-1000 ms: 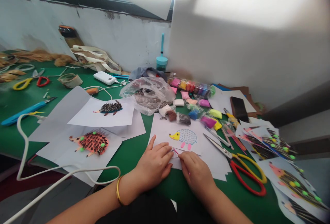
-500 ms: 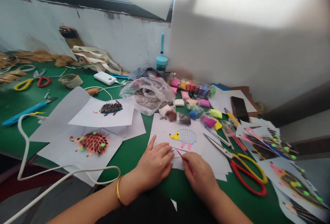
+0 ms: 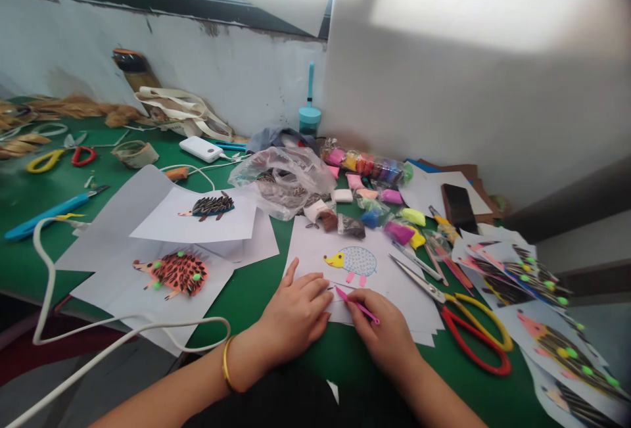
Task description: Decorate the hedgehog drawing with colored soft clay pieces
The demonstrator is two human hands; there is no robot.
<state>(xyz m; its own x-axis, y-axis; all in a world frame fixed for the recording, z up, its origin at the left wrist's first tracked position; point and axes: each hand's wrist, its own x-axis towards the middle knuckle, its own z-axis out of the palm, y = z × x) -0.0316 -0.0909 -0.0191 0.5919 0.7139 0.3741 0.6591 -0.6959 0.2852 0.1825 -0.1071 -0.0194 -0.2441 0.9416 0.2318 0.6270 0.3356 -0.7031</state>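
A white sheet (image 3: pixel 305 244) bears a hedgehog picture (image 3: pixel 359 261) with a yellow face, a pale body with blue marks and pink feet. Below the picture, my left hand (image 3: pixel 298 309) lies on the sheet's lower left part, fingers spread and holding nothing. My right hand (image 3: pixel 382 329) pinches a pink tool (image 3: pixel 367 313), its flat tip on the paper beside my left fingertips. A small dark mark shows near that tip, too small to make out. Scissors (image 3: pixel 428 288) with red and yellow handles lie right of the sheet.
Packets of coloured clay (image 3: pixel 399 232) and a plastic bag of seeds (image 3: pixel 286 185) lie behind the sheet. Finished hedgehog pictures lie left (image 3: pixel 180 273) and right (image 3: pixel 562 349). A white cable (image 3: pixel 123 319) loops at the left. A phone (image 3: pixel 458 208) rests back right.
The pink tool has turned in my right hand, so its flat blade and holed end now show more. My left hand has stayed in place.
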